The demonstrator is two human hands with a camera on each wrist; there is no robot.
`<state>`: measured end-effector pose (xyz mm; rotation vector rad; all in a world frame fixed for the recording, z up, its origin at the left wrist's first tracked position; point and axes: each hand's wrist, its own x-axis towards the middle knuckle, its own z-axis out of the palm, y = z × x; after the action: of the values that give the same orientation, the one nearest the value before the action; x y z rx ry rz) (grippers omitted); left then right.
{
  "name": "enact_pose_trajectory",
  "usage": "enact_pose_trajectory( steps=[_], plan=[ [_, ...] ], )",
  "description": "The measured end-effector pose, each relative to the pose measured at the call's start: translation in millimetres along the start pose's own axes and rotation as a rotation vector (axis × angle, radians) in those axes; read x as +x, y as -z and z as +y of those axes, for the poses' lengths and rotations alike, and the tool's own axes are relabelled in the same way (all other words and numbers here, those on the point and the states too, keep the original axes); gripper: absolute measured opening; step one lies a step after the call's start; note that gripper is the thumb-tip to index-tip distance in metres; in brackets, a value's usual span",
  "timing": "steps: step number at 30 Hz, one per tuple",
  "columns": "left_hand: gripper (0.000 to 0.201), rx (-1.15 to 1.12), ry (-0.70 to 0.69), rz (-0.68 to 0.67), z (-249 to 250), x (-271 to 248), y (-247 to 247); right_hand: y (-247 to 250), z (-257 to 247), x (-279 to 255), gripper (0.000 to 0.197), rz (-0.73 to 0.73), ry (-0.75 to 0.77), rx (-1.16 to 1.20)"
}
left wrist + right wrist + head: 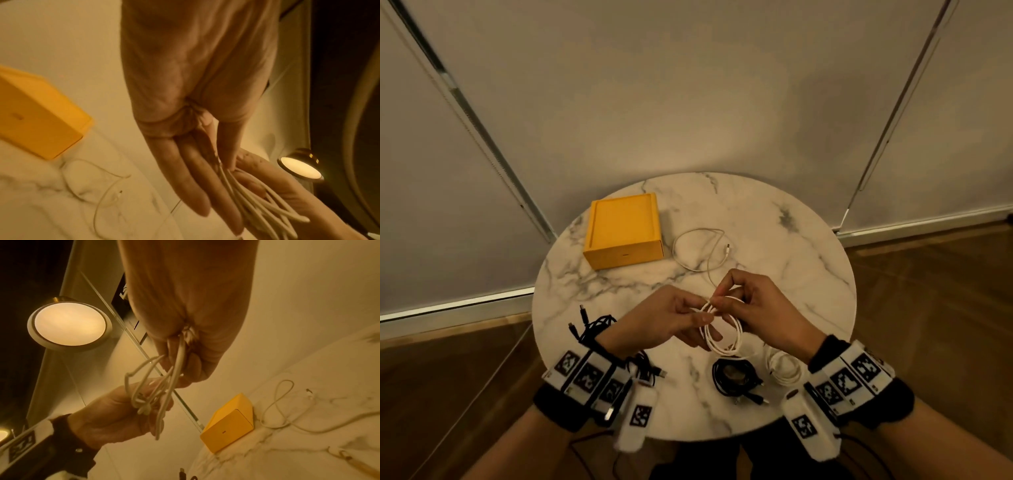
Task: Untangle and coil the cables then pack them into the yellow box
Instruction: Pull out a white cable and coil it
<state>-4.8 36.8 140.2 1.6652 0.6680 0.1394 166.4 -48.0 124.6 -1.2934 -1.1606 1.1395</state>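
Centre of frame: left hand (pixel 667 320) and right hand (pixel 756 308) each pinch the white cable (pixel 722 334) coil between thumb and fingers above the bench (pixel 791 246); yellow box (pixel 624 235) closed, upper left on the bench.

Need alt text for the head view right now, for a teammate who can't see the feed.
Both hands, left hand and right hand, pinch a half-coiled white cable above a round marble table. Its loose tail lies beside the closed yellow box; black cables and a white coil lie nearer.
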Motion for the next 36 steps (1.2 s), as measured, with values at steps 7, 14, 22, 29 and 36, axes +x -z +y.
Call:
enact_pose_trajectory(
  steps=[7,14,22,29,36],
  plan=[
    [0.018,-0.269,-0.015,0.22,-8,0,0,16,13,-10,0.013,0.219,0.151,-0.037],
    [0.024,-0.287,-0.019,0.241,-13,-15,-10,54,24,-23,0.012,0.118,0.124,-0.609],
    [0.019,-0.314,-0.1,0.336,-14,-16,-39,24,26,-19,0.01,0.391,-0.099,0.36],
    [0.016,-0.309,-0.173,0.544,-22,-4,-38,-5,30,-31,0.02,0.303,-0.194,0.6],
    [0.018,-0.363,-0.194,0.602,-22,9,-51,-6,24,-35,0.033,0.303,-0.145,0.28]
  ],
)
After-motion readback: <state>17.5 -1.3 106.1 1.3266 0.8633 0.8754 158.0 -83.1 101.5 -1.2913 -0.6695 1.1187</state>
